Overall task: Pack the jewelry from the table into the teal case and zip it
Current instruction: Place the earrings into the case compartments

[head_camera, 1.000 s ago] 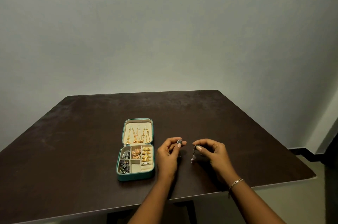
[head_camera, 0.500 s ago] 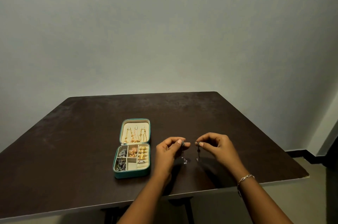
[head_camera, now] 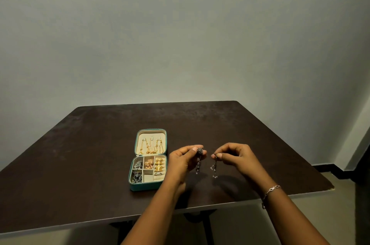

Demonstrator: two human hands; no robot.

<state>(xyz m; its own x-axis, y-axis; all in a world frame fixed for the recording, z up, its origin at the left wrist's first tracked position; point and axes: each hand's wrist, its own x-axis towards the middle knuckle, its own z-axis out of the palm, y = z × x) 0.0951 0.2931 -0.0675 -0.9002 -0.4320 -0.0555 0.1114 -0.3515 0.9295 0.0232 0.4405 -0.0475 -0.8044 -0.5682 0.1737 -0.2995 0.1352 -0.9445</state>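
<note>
The teal case [head_camera: 147,185] lies open on the dark table [head_camera: 100,164], its lid flat behind it with gold chains on the cream lining. Its compartments hold silver, rose-gold and gold pieces. To the right of the case, my left hand [head_camera: 183,161] pinches a dark silver dangling earring [head_camera: 199,159] by its round top. A matching earring [head_camera: 214,167] hangs from the pinched fingers of my right hand [head_camera: 237,157]. Both earrings hang a little above the tabletop, a short gap apart.
The table's near edge [head_camera: 220,207] runs just under my forearms, and its right corner [head_camera: 330,187] is chipped. A grey wall stands behind the table. A thin bracelet [head_camera: 271,190] circles my right wrist.
Both earrings now hang straight from my fingers. My hands stay close together beside the case, having lifted slightly; the view has shifted a little.
</note>
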